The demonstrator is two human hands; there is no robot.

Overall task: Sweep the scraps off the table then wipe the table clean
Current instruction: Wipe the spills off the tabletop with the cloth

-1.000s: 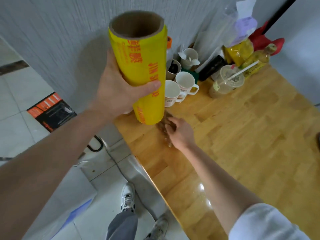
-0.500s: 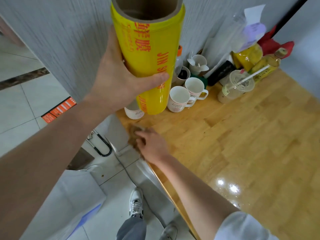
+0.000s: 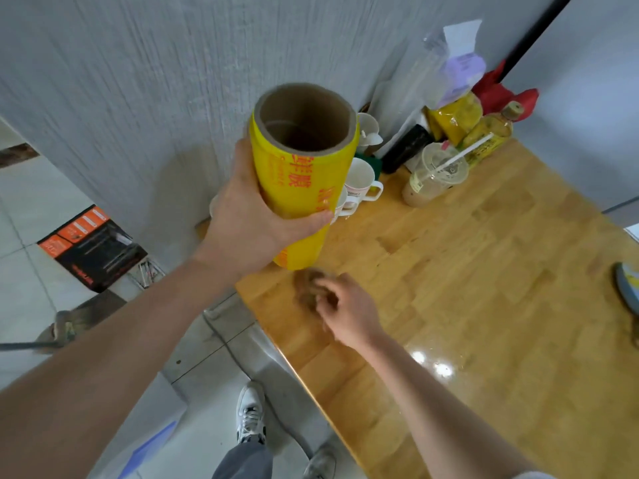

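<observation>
Brown scraps (image 3: 307, 288): blurred clump on the table (image 3: 484, 288) near its left edge, at the right hand's (image 3: 349, 312) curled fingertips; grip unclear. White mugs (image 3: 359, 178), contents hidden; plastic cup (image 3: 437, 174) with straw, beige drink. Left hand (image 3: 252, 219) wraps the raised yellow roll (image 3: 301, 188).

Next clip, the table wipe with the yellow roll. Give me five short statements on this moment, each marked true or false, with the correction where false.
1. The left hand grips the yellow roll lifted off the table. True.
2. The right hand holds a bright blue sponge. False: it holds a brownish cloth, blurred.
3. White mugs stand near the wall. True.
4. The plastic cup with a straw lies tipped on its side. False: it stands upright.
5. The right hand is over the floor, away from the table. False: it is at the tabletop, near its left edge.
</observation>
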